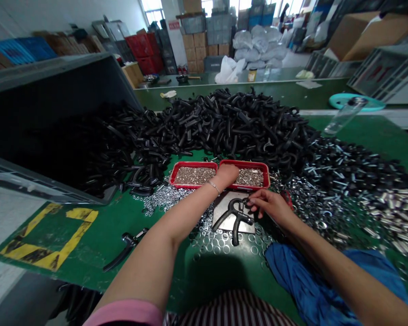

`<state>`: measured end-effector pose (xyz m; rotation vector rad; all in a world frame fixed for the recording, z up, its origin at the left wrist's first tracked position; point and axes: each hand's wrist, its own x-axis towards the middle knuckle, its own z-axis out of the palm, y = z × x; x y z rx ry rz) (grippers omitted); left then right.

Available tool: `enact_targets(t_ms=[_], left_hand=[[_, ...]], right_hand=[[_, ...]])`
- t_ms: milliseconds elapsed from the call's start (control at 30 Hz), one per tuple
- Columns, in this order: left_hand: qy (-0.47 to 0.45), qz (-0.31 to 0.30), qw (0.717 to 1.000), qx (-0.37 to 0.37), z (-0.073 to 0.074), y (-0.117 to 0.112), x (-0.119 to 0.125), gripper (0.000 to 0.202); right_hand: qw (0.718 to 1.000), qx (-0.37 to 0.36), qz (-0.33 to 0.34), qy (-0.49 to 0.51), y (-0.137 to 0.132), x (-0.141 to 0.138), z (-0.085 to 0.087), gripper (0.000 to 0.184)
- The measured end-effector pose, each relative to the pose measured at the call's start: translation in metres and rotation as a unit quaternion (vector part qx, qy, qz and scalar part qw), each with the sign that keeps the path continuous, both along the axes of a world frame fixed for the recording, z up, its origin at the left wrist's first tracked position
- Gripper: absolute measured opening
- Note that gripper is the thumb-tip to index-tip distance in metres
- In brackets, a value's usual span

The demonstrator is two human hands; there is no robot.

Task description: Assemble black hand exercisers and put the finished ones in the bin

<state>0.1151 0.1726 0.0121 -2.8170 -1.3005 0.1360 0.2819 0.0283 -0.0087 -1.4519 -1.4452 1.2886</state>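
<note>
My left hand [228, 172] reaches across into the right red tray [268, 181], which holds small metal pins [250, 177]; its fingertips are hidden among them. Beside a black hand grip [238, 222] my right hand [267, 202] is closed, thumb and fingertips together near a small dark piece that I cannot make out. The hand grip, with two legs and metal fittings, lies on a metal plate [221, 203] just left of my right fingers. Adjoining on the left, another red tray [172, 180] contains tiny metal parts [195, 174].
Black handles [224, 120] are heaped behind the trays and in a tipped grey crate [117, 86]. Washers [163, 199], bolts [340, 163] and metal sleeves [397, 213] spread around. A blue cloth [295, 271] lies front right; one handle assembly [124, 251] lies left, near yellow-black tape [30, 251].
</note>
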Motion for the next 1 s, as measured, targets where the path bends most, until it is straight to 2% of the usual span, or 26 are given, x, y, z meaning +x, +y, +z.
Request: enact_targets(t_ms=[67, 133, 200, 333, 467, 533, 633, 800, 900, 933, 1000], left_hand=[[-0.008, 0.002, 1.000, 0.009, 0.000, -0.002, -0.002, 0.029], [-0.018, 0.005, 1.000, 0.019, -0.001, -0.004, -0.004, 0.031], [-0.025, 0.010, 0.999, 0.022, -0.002, -0.004, -0.005, 0.032], [-0.030, 0.013, 0.999, 0.004, -0.003, -0.002, -0.002, 0.031], [-0.031, 0.003, 0.999, -0.023, -0.003, 0.002, -0.001, 0.029], [-0.035, 0.001, 0.999, -0.026, -0.002, 0.003, -0.001, 0.029], [-0.050, 0.003, 0.999, -0.015, -0.003, 0.003, -0.001, 0.028], [-0.085, 0.024, 0.996, 0.034, -0.003, -0.002, -0.002, 0.028], [-0.182, 0.042, 0.980, 0.063, -0.001, -0.011, -0.015, 0.025], [-0.245, 0.049, 0.966, 0.069, 0.000, -0.016, -0.023, 0.023], [-0.384, 0.066, 0.919, 0.068, 0.000, -0.032, -0.041, 0.022]], right_hand=[[0.993, 0.079, 0.005, -0.090, 0.004, -0.006, -0.003, 0.023], [0.972, 0.167, 0.006, -0.164, 0.008, -0.010, -0.005, 0.023], [0.954, 0.215, 0.003, -0.211, 0.009, -0.014, -0.009, 0.023], [0.932, 0.234, 0.001, -0.278, 0.008, -0.018, -0.016, 0.020], [0.913, 0.239, 0.028, -0.329, 0.007, -0.019, -0.014, 0.021], [0.884, 0.254, 0.067, -0.385, 0.006, -0.020, -0.010, 0.023], [0.817, 0.281, 0.141, -0.483, 0.009, -0.023, -0.002, 0.027], [0.720, 0.290, 0.245, -0.581, 0.024, -0.039, 0.023, 0.026], [0.680, 0.252, 0.295, -0.623, 0.031, -0.053, 0.039, 0.026], [0.673, 0.241, 0.304, -0.630, 0.033, -0.057, 0.043, 0.026], [0.669, 0.228, 0.316, -0.632, 0.035, -0.066, 0.047, 0.027]])
